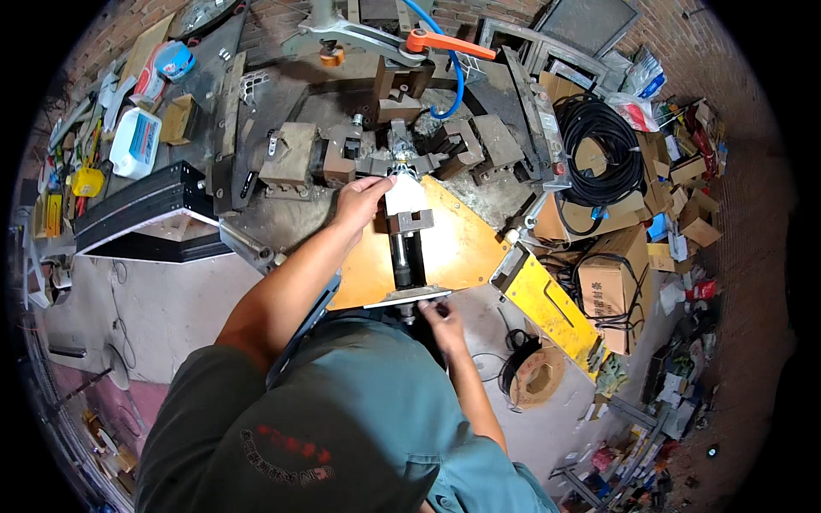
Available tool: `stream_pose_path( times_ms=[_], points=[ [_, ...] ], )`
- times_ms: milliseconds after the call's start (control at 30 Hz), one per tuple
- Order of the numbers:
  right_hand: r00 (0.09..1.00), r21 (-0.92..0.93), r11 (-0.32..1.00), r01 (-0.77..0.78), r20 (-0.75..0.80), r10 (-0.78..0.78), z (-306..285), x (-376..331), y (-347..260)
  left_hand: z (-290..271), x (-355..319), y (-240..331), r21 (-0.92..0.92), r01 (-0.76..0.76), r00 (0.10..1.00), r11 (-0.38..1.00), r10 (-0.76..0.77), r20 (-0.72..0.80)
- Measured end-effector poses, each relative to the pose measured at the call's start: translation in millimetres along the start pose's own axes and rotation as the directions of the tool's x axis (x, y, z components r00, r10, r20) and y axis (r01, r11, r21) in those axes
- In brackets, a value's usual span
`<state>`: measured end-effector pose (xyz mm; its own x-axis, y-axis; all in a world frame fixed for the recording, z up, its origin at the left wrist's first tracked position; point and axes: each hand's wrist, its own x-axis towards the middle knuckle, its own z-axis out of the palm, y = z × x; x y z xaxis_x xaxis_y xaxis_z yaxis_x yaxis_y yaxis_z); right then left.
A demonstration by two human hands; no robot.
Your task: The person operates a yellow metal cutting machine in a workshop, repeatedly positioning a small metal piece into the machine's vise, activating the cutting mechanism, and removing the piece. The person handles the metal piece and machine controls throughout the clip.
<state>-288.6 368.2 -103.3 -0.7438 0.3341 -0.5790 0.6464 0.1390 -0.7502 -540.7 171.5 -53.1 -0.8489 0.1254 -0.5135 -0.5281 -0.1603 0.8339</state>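
**Pale Piece Sits at the Centre of the Fixture**

A pale, flat-faced angular piece (405, 198) lies along the middle of an orange-tan flat worktop (462, 239), its far end close to the metal tooling. The bare left hand (359, 203) has its fingertips at the piece's left edge; whether they pinch it or merely rest there, I cannot tell. Just nearer the body stands a notched grey metal block (411, 221), with a dark cylindrical rod (402, 261) behind it in a slot.

At the worktop's near edge, below a narrow silvery metal plate (409, 297), the bare right hand (445, 325) has its visible digits parted, near a dark shaft end (408, 315); contact is unclear.

The step looks like positioning the piece. The next move seems to call for a steady left hand, keeping fingertips clear of the grey steel clamp blocks (292, 158) beyond, beneath an orange-handled lever (449, 44).
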Motion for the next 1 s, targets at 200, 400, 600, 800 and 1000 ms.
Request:
stream_pose_path(
  times_ms=[200, 400, 600, 800, 1000],
  points=[
    [0.971, 0.252, 0.940, 0.230, -0.125, -0.204, -37.2, 17.3, -102.2, -2.6, 6.1, -7.4, -0.014, 0.004, 1.000, 1.000, -0.004, -0.009],
    [0.979, 0.299, 0.946, 0.124, 0.118, -0.166, -10.0, 88.1, -193.0, -3.4, 4.7, -2.8, 0.033, 0.052, 0.999, 0.998, -0.051, -0.011],
    [0.943, 0.329, 0.944, -0.039, 0.325, -0.075, 19.6, 138.1, -214.3, 2.5, -0.9, 3.0, 0.002, 0.049, 0.999, 0.999, -0.049, -0.022],
    [0.920, 0.442, 0.883, -0.158, 0.392, -0.032, 31.4, 149.4, -207.4, 1.9, -1.5, -0.8, -0.094, 0.051, 0.997, 0.994, -0.057, -0.054],
    [0.925, 0.508, 0.852, -0.129, 0.372, -0.081, 34.6, 154.1, -200.1, 21.8, -11.1, 11.8, -0.140, 0.068, 0.977, 0.988, -0.095, -0.193]
  ],
)
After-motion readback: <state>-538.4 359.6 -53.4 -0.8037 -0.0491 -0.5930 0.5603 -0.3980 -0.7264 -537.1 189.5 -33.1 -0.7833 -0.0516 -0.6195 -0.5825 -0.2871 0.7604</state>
